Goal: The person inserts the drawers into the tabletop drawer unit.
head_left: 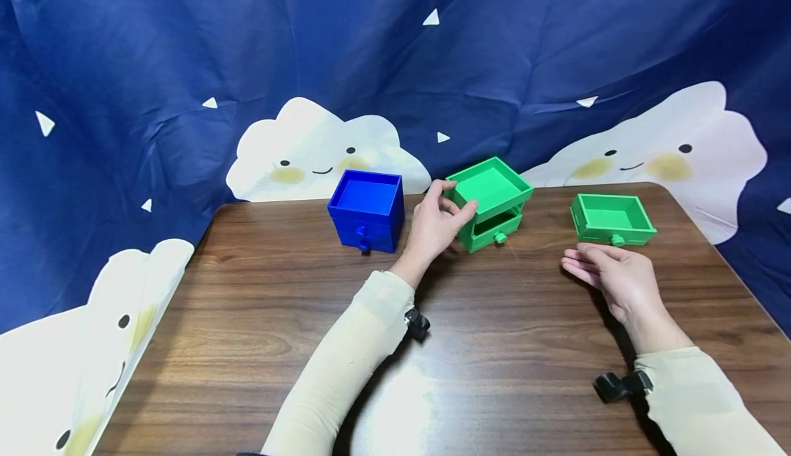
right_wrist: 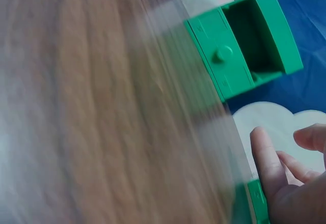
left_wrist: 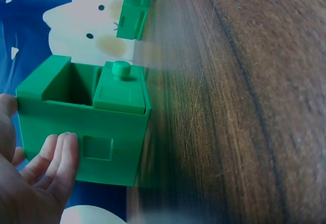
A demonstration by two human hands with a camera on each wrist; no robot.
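Note:
A small green drawer cabinet (head_left: pixel 494 191) stands at the back of the table, its upper slot hollow and its lower drawer (left_wrist: pixel 119 89) in place with a round knob. My left hand (head_left: pixel 435 219) holds its left side: thumb and index finger lie at the top rim, and the other fingers (left_wrist: pixel 66 155) press the side wall. To the right, a separate green drawer (head_left: pixel 613 219) sits on the table, knob towards me. Just in front of it hovers my right hand (head_left: pixel 614 277), fingers extended, holding nothing. Any contact with the drawer cannot be told.
Left of my left hand stands a blue drawer cabinet (head_left: pixel 366 212) with its knobs at the front. All this rests on a brown wooden table (head_left: pixel 507 346). Behind the table hangs a dark blue cloth (head_left: pixel 371 37) with white clouds and triangles.

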